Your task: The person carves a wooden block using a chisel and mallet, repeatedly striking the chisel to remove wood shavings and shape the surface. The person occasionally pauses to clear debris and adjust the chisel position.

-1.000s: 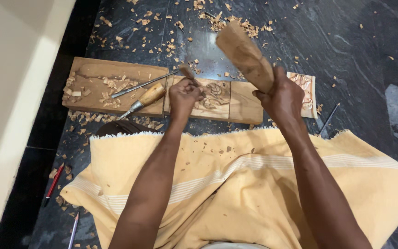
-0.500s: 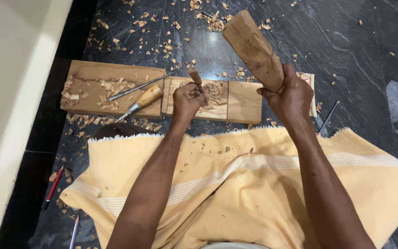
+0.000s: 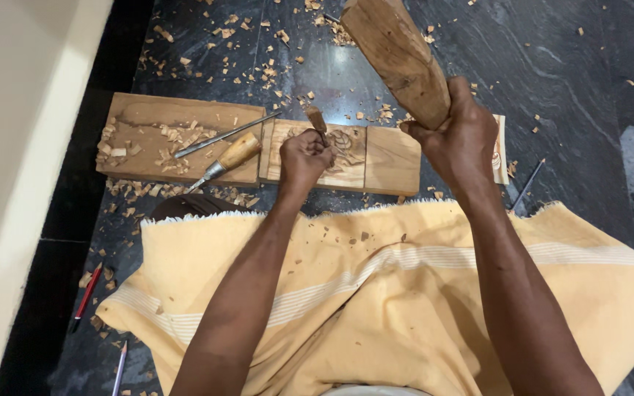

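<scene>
Wood shavings (image 3: 185, 139) lie scattered over a dark stone floor (image 3: 566, 88) and across the left one of two planks set end to end. On that left plank (image 3: 148, 121) rest a slim metal rod (image 3: 225, 135) and a spare chisel (image 3: 227, 160) with a pale wooden handle, both angled up to the right. The right plank, a carved panel (image 3: 376, 158), bears a floral relief just beside the left hand (image 3: 304, 158). That hand is closed around a small chisel (image 3: 316, 122), its wooden butt sticking up above the knuckles and its blade end hidden against the carving. The right hand (image 3: 458, 139) is clenched on the narrow end of a wooden mallet (image 3: 398, 55), which is raised and tilted up to the far left, well apart from the chisel. A yellow cloth (image 3: 376, 293) covers the person's lap, flecked with chips. At near left, on the floor, lie a red pencil (image 3: 86, 290) and a paler one (image 3: 119, 364).
</scene>
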